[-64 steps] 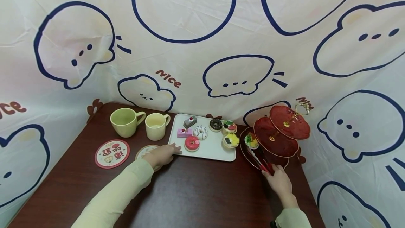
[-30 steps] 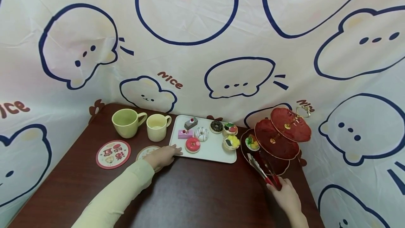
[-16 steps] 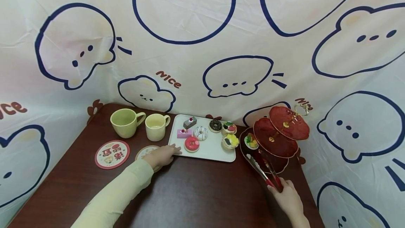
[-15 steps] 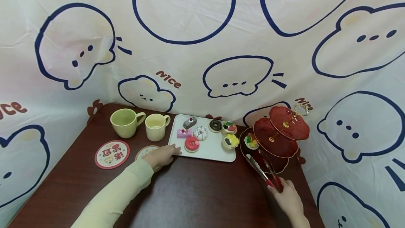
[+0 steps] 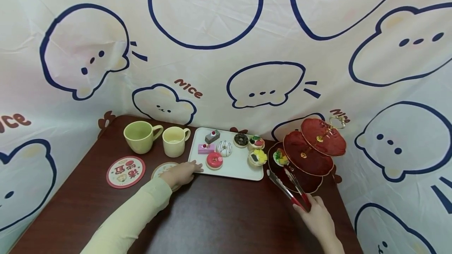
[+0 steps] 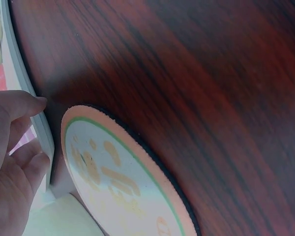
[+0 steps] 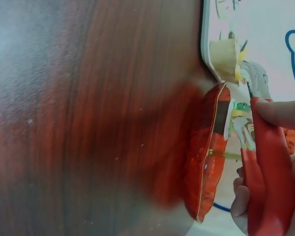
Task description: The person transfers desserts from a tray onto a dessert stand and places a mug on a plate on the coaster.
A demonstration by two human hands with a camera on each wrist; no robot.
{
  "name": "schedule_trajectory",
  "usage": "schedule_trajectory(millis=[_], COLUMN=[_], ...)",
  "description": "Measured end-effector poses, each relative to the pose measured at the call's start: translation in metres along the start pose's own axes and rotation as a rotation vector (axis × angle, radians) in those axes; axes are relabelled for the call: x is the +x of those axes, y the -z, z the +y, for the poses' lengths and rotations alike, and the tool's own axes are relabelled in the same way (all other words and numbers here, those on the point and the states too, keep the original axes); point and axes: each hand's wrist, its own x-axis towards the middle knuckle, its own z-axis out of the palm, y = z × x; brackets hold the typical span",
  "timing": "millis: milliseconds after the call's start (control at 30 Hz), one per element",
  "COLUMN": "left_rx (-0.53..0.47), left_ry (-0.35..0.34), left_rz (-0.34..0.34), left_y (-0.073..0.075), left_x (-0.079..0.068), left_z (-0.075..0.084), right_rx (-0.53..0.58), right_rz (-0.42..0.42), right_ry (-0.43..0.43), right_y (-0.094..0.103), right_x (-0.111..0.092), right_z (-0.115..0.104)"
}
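My right hand (image 5: 319,218) grips the red handles of metal tongs (image 5: 281,185). The tongs' tips stand apart, one beyond the left edge of the lowest plate of a red tiered stand (image 5: 310,185), the other near a fruit tart (image 5: 281,157) on that plate. Nothing is between the tips. With its fingers resting on the front left edge of a white tray (image 5: 240,171), my left hand (image 5: 180,173) partly covers a round coaster (image 6: 118,172). On the tray lie a pink donut (image 5: 214,160), a white donut (image 5: 224,148), a chocolate donut (image 5: 241,140), cake slices (image 5: 206,149) and fruit tarts (image 5: 257,157).
Two mugs, a green mug (image 5: 140,136) and a cream mug (image 5: 174,141), stand at the back left. A red-rimmed coaster (image 5: 126,172) lies in front of them. Behind the brown table (image 5: 226,214) hangs a cartoon-print cloth (image 5: 212,69). The stand's upper plates (image 5: 323,137) overhang its lowest one.
The tongs have come away from the tart, leaving it on the lowest plate. They drew back toward me, then shifted left with their tips wider apart. My left hand stays on the tray.
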Motion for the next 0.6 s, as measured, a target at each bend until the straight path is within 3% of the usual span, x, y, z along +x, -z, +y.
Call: schedule_trajectory(millis=[267,467,600], left_rx=[-0.020,0.001,0.003], left_ry=[0.012,-0.054,-0.062], left_rz=[0.004,0.036,0.035], left_y=[-0.001,0.000,0.001], left_x=[-0.004,-0.006,-0.002], left_z=[0.000,0.000,-0.002], right_rx=[-0.008,-0.024,-0.016], right_rz=[0.033,0.017,0.004], right_ry=[0.075,0.096,0.082], right_y=[-0.006,-0.012,-0.014], right_x=[0.006,0.015,0.019], right_z=[-0.017,-0.025,-0.029])
